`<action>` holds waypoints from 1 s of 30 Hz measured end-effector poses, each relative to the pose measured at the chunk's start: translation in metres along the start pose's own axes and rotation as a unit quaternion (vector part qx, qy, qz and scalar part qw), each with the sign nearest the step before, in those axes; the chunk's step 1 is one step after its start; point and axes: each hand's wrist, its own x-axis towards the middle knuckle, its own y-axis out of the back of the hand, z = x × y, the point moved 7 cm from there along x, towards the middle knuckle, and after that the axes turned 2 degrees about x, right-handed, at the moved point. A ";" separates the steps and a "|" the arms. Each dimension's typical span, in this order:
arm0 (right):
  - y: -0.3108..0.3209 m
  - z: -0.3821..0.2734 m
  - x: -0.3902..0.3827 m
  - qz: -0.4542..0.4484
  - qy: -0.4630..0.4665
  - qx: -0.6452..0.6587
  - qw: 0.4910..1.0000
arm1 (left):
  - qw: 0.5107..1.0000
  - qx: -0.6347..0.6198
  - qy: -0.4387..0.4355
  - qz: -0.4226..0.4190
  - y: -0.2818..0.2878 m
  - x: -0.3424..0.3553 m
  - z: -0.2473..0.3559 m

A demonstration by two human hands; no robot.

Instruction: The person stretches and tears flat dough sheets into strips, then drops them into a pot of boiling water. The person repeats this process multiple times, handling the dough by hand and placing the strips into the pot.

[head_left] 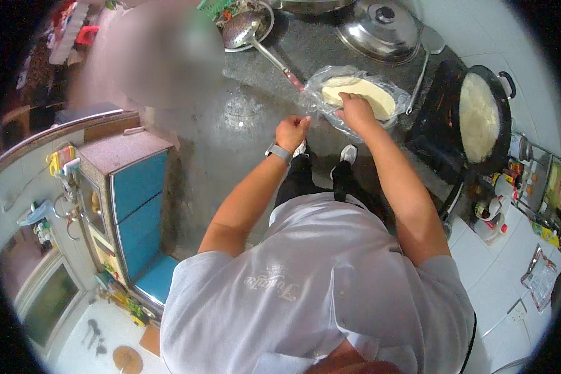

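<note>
A flat, pale yellow sheet of dough (371, 95) lies on a clear plastic bag (400, 100) spread over the dark counter. My right hand (357, 115) reaches over its near edge, fingers stretched out and touching the dough's surface. At the bag's left corner my left hand (291, 132) is closed, thumb against the curled fingers, pinching the thin plastic edge. A watch is on that wrist. To the right, a similar pale round sheet (479, 118) lies in a black wok (506, 115) on the stove.
A slotted ladle (269, 55) with a red handle rests across a metal bowl (269, 23), its handle end near the bag. Behind the bag sits a domed steel lid (380, 34). A long-handled spatula (421, 78) lies between bag and stove. Bottles (492, 227) stand right, a blue cabinet (140, 193) left.
</note>
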 end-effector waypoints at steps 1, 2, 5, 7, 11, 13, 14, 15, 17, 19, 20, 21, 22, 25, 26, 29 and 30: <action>-0.013 -0.001 -0.004 -0.026 0.005 0.003 1.000 | 0.999 -0.027 0.028 -0.029 -0.002 -0.001 -0.002; -0.018 -0.005 -0.007 -0.050 0.012 0.003 0.999 | 0.996 -0.067 0.051 -0.036 -0.004 0.000 0.000; -0.030 -0.018 -0.024 -0.085 0.023 -0.024 0.996 | 0.979 -0.167 0.098 -0.061 -0.021 0.005 -0.001; -0.030 -0.022 -0.033 -0.080 0.032 -0.033 0.996 | 0.977 -0.166 0.103 -0.086 -0.033 0.013 -0.003; -0.033 -0.011 -0.047 -0.088 0.028 -0.031 0.995 | 0.974 -0.193 0.098 -0.070 -0.050 0.026 -0.003; -0.036 -0.001 -0.057 -0.111 -0.005 -0.022 0.994 | 0.965 -0.229 0.112 -0.064 -0.061 0.031 -0.011; -0.032 -0.004 -0.061 -0.125 0.008 -0.011 0.992 | 0.956 -0.256 0.128 -0.066 -0.069 0.034 -0.022; -0.023 -0.010 -0.064 -0.138 0.022 0.003 0.990 | 0.947 -0.280 0.144 -0.067 -0.074 0.034 -0.028; -0.011 -0.013 -0.061 -0.124 0.039 0.033 0.991 | 0.924 -0.344 0.154 -0.067 -0.081 0.030 -0.033; -0.004 -0.008 -0.047 -0.070 0.048 0.067 0.994 | 0.909 -0.378 0.164 -0.065 -0.083 0.025 -0.037; -0.006 -0.002 -0.040 -0.049 0.019 0.059 0.997 | 0.907 -0.379 0.170 -0.065 -0.082 0.022 -0.037; -0.009 0.002 -0.033 -0.028 -0.009 0.052 0.998 | 0.906 -0.380 0.176 -0.065 -0.081 0.020 -0.036; -0.011 0.006 -0.028 -0.007 -0.037 0.043 0.998 | 0.900 -0.395 0.170 -0.066 -0.079 0.019 -0.033; -0.021 -0.003 -0.018 0.026 -0.002 -0.024 0.999 | 0.884 -0.429 0.171 -0.068 -0.074 0.018 -0.026; -0.023 -0.006 -0.015 0.041 0.012 -0.050 0.998 | 0.879 -0.435 0.183 -0.066 -0.072 0.018 -0.026; -0.019 -0.012 -0.012 0.092 0.034 -0.034 0.995 | 0.858 -0.468 0.199 -0.066 -0.072 0.018 -0.028; -0.021 -0.010 -0.010 0.074 0.010 -0.021 0.997 | 0.850 -0.483 0.201 -0.068 -0.073 0.018 -0.028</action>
